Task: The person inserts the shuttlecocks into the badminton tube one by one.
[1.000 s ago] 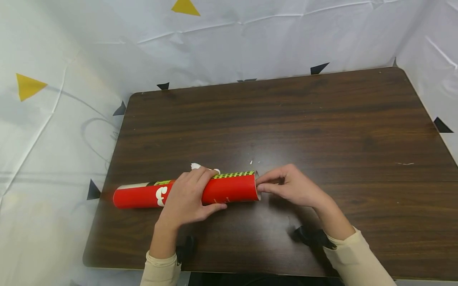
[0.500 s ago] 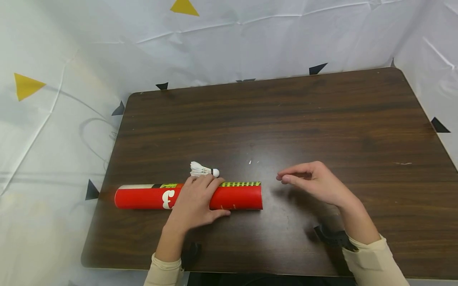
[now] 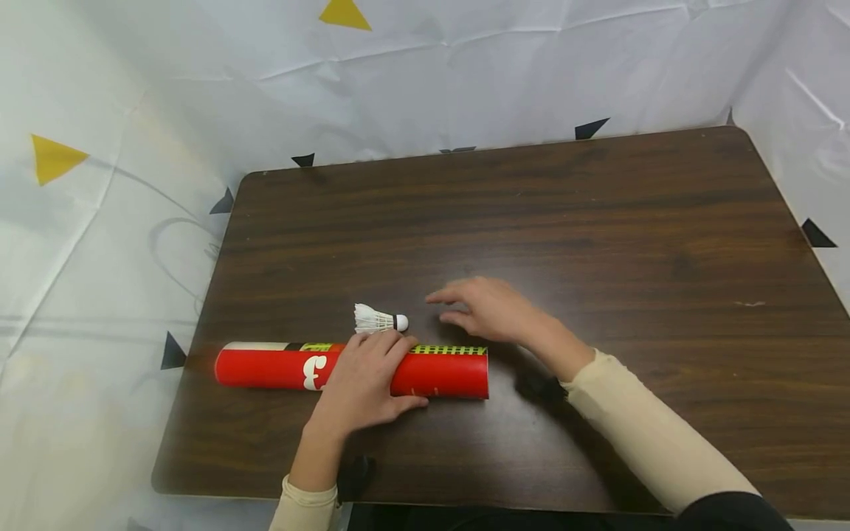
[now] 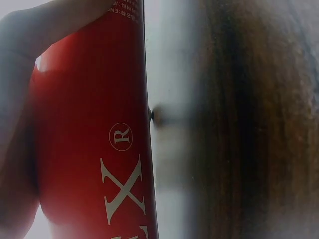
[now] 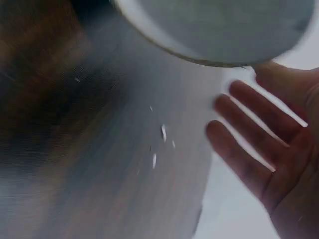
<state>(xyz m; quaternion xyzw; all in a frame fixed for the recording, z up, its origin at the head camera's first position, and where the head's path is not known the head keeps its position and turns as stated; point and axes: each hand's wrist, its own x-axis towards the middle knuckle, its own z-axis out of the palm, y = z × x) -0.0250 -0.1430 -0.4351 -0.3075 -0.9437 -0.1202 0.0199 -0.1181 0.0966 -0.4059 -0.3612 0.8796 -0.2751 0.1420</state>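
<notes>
A red shuttlecock tube (image 3: 265, 369) with white lettering and a yellow-green checked strip lies across the near left of the table. Draped over its middle, my left hand (image 3: 365, 376) grips it, thumb on the near side and fingers over the far side. Just beyond those fingers lies a white feather shuttlecock (image 3: 375, 319), its cork pointing right. To the right of that cork, my right hand (image 3: 494, 310) hovers with fingers extended and nothing in them. The right wrist view shows the tube's open round end (image 5: 199, 61) close to the spread right fingers.
The dark wood-grain table (image 3: 531, 199) stretches far and right. Small white scraps (image 5: 163, 132) lie on it near the right hand. A white sheet wall (image 3: 451, 88) with yellow and black triangles borders the back and sides.
My right hand came out of the tube's right end, drew back right, then swung left toward the shuttlecock. The tube's right end dropped nearer me, uncovering the shuttlecock. My left hand kept its grip.
</notes>
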